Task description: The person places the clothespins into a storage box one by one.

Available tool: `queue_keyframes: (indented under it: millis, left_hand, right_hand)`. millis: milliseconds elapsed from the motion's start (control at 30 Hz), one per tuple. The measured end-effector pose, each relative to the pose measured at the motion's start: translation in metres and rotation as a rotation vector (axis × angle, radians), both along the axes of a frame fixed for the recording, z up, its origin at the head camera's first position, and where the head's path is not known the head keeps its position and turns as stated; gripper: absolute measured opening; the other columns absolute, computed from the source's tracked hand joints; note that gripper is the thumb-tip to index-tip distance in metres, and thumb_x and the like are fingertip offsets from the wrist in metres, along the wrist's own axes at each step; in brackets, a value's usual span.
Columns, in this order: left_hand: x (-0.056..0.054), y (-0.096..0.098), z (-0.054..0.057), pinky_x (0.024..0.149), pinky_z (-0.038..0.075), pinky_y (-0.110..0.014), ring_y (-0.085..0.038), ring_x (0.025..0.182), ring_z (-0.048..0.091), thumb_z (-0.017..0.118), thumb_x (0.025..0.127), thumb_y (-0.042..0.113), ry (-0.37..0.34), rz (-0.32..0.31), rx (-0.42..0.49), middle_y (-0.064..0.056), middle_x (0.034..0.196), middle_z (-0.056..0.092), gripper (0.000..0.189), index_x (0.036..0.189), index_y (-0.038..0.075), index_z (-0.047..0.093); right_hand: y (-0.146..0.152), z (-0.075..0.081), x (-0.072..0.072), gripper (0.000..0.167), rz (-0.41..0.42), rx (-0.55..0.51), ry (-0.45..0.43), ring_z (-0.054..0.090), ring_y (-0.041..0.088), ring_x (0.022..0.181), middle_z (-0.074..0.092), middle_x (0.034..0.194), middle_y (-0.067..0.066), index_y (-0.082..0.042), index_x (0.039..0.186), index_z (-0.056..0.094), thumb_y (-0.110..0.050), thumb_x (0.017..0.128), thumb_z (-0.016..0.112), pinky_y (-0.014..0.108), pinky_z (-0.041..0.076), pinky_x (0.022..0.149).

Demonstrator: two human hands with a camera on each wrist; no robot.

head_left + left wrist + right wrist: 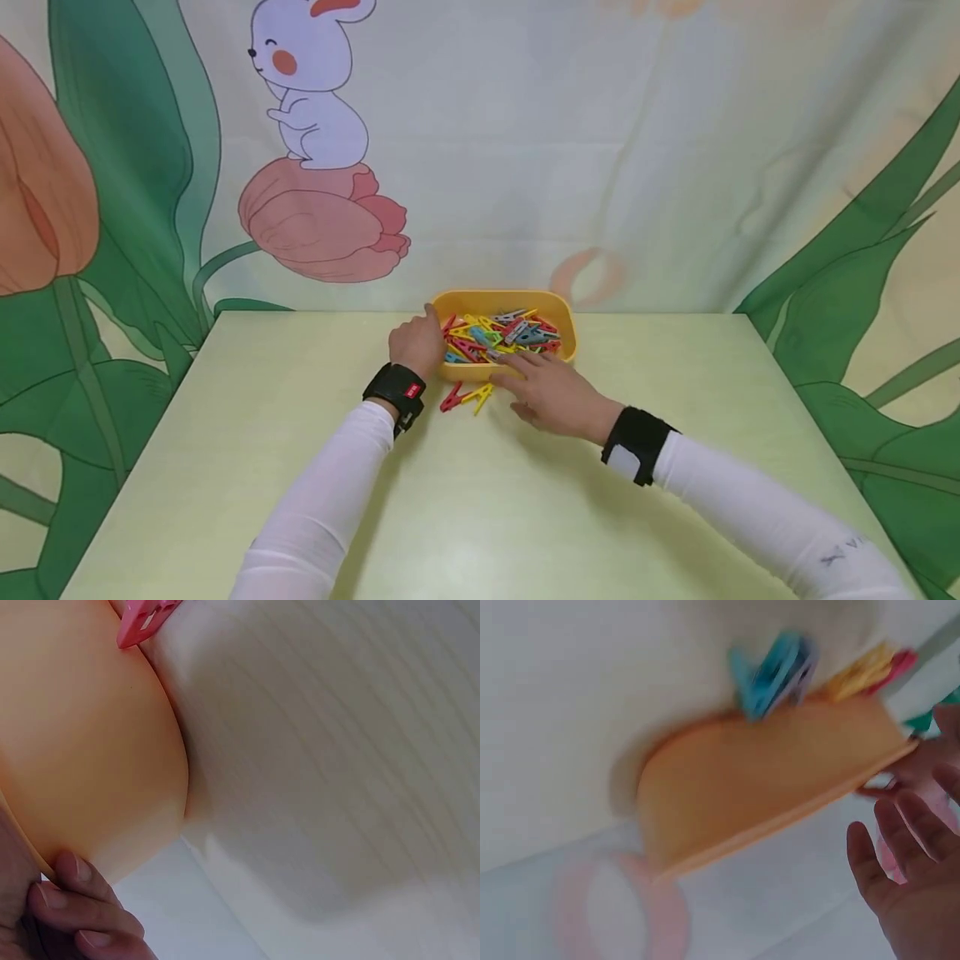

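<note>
A yellow plastic basket [498,301] holds many red, yellow, blue, green and grey clothespins [517,332]. My left hand [417,342] grips its left end; in the left wrist view the curled fingers [90,911] lie against the basket wall [90,750]. Over the front right rim reaches my right hand [555,392], its fingers extended and spread, holding nothing in the right wrist view. On the table before the basket lie a red clothespin [452,398] and a yellow clothespin [480,397]. A blue clothespin [769,675] also shows beside the basket, blurred, in the right wrist view.
The pale table [480,517] meets a printed curtain [480,167] right behind the basket. Both forearms, in white sleeves with black wrist straps, cross the table from the near side.
</note>
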State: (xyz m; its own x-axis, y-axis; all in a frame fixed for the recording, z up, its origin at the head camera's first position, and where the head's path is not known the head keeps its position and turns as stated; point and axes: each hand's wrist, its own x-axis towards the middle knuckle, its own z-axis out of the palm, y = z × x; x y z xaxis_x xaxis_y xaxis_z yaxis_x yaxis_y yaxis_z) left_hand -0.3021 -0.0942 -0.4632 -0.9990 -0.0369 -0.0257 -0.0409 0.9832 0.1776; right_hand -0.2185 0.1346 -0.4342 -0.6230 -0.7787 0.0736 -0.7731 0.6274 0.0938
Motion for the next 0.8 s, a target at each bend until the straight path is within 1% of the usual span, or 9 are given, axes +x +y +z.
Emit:
queue_keyframes:
  millis: [100,167,233,333,433,533,600,700,800]
  left_hand:
    - [-0.001,0.000,0.001,0.082,0.058,-0.046,-0.032,0.084,0.068,0.061,0.095,0.029,0.014,0.001,0.001,-0.017,0.105,0.071,0.066,0.150,0.002,0.035]
    - [-0.002,0.000,0.002,0.082,0.058,-0.046,-0.032,0.084,0.068,0.061,0.095,0.029,0.017,0.007,0.000,-0.017,0.105,0.071,0.065,0.150,0.003,0.035]
    - [-0.001,0.000,0.002,0.082,0.058,-0.046,-0.032,0.084,0.068,0.061,0.095,0.029,0.005,0.009,0.000,-0.017,0.105,0.071,0.066,0.150,0.003,0.035]
    - [0.000,0.000,0.000,0.082,0.058,-0.046,-0.032,0.084,0.068,0.060,0.096,0.029,-0.012,0.013,0.000,-0.017,0.104,0.072,0.065,0.150,0.003,0.034]
    - [0.001,0.001,-0.004,0.082,0.058,-0.045,-0.032,0.085,0.068,0.059,0.096,0.029,-0.024,0.010,0.003,-0.017,0.104,0.072,0.065,0.151,0.004,0.034]
    - [0.002,0.002,-0.007,0.081,0.058,-0.045,-0.031,0.083,0.068,0.059,0.096,0.029,-0.022,0.004,0.006,-0.017,0.104,0.072,0.065,0.150,0.003,0.034]
    - [0.002,0.002,-0.007,0.080,0.058,-0.045,-0.031,0.082,0.068,0.059,0.096,0.029,-0.016,0.003,0.007,-0.017,0.102,0.072,0.065,0.150,0.003,0.035]
    - [0.002,0.002,-0.006,0.079,0.058,-0.045,-0.031,0.081,0.068,0.059,0.096,0.029,0.003,0.007,0.000,-0.016,0.101,0.072,0.064,0.150,0.003,0.035]
    - [0.001,0.002,-0.002,0.079,0.058,-0.045,-0.031,0.081,0.068,0.059,0.096,0.029,0.010,0.014,-0.004,-0.016,0.100,0.072,0.065,0.150,0.003,0.035]
  right_hand:
    - [-0.005,-0.010,0.014,0.056,0.043,0.037,-0.049,0.049,0.027,0.133,0.053,0.143,0.008,-0.021,0.139,0.054,-0.031,0.088,0.073,0.045,0.043,0.110]
    - [-0.009,-0.018,0.017,0.056,0.046,0.061,-0.062,0.048,0.024,0.134,0.053,0.143,0.006,-0.022,0.139,0.053,-0.030,0.088,0.074,0.042,0.042,0.112]
    - [-0.014,-0.027,0.014,0.055,0.047,0.083,-0.047,0.049,0.023,0.134,0.054,0.142,0.004,-0.022,0.140,0.052,-0.028,0.089,0.072,0.040,0.043,0.111]
    - [-0.023,-0.039,0.008,0.049,0.061,0.102,0.000,0.051,0.022,0.132,0.057,0.140,0.004,-0.022,0.139,0.053,-0.025,0.092,0.067,0.039,0.046,0.108]
    - [-0.031,-0.047,0.003,0.042,0.058,0.103,0.025,0.054,0.023,0.127,0.059,0.136,0.005,-0.021,0.138,0.055,-0.023,0.096,0.061,0.039,0.049,0.104]
    - [-0.036,-0.051,0.001,0.036,0.029,0.100,0.005,0.057,0.023,0.119,0.062,0.129,0.005,-0.021,0.135,0.058,-0.022,0.099,0.058,0.037,0.052,0.099]
    - [-0.037,-0.053,0.000,0.034,0.018,0.107,-0.012,0.060,0.022,0.113,0.064,0.122,0.005,-0.019,0.133,0.059,-0.022,0.099,0.058,0.035,0.054,0.095]
    - [-0.036,-0.055,0.001,0.033,0.030,0.115,-0.036,0.063,0.020,0.107,0.068,0.117,0.003,-0.018,0.130,0.060,-0.023,0.098,0.060,0.033,0.054,0.092]
    - [-0.035,-0.049,0.002,0.032,0.050,0.096,-0.086,0.065,0.020,0.106,0.070,0.117,0.001,-0.019,0.128,0.059,-0.021,0.096,0.062,0.033,0.054,0.092]
